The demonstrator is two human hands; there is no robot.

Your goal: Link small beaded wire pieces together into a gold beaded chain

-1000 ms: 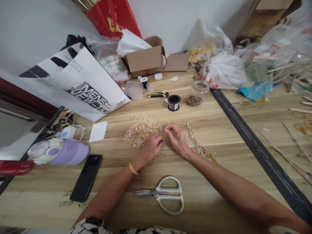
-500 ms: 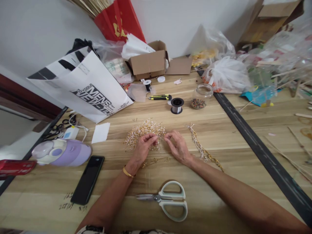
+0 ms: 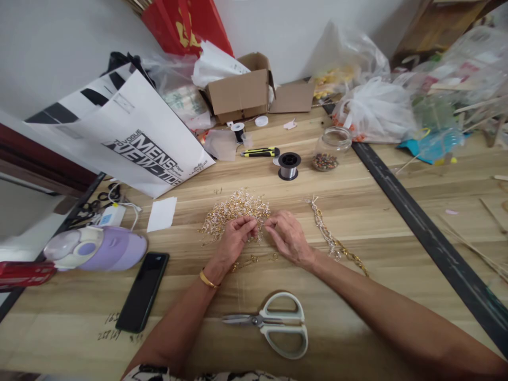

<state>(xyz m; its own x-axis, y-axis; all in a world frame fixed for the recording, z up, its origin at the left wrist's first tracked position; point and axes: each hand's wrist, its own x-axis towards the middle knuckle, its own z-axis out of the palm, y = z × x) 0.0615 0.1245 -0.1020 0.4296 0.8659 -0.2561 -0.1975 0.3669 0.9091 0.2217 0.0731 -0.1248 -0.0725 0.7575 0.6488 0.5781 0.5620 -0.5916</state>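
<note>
Left hand (image 3: 233, 239) at edge of pile (image 3: 228, 209)

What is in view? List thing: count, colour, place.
Table: 1, brown, throughout
Ring pile: 1, gold-silvery, centre
Long chain: 1, gold-silvery, right of pile
Chain pieces: a few, gold, between wrists
Scissors: 1, white handles, near side
Phone: 1, black, left
Bottle: 1, purple, far left
Paper: 1, white, left
Lettered bag: 1, white, back left
Gift bag: 1, red, back
Open box: 1, brown, back
Spools: 2, mostly black, before box
Cutter: 1, yellow-black, between spools
Jar: 1, clear, right of spools
Plastic bags: several, whitish, back right
Sticks: several, tan, right
Other clutter: uncounted, mixed, edges
Bracelet: 1, gold, left wrist
Left hand: 1, bare, at pile
Right hand: 1, bare, right of pile
</note>
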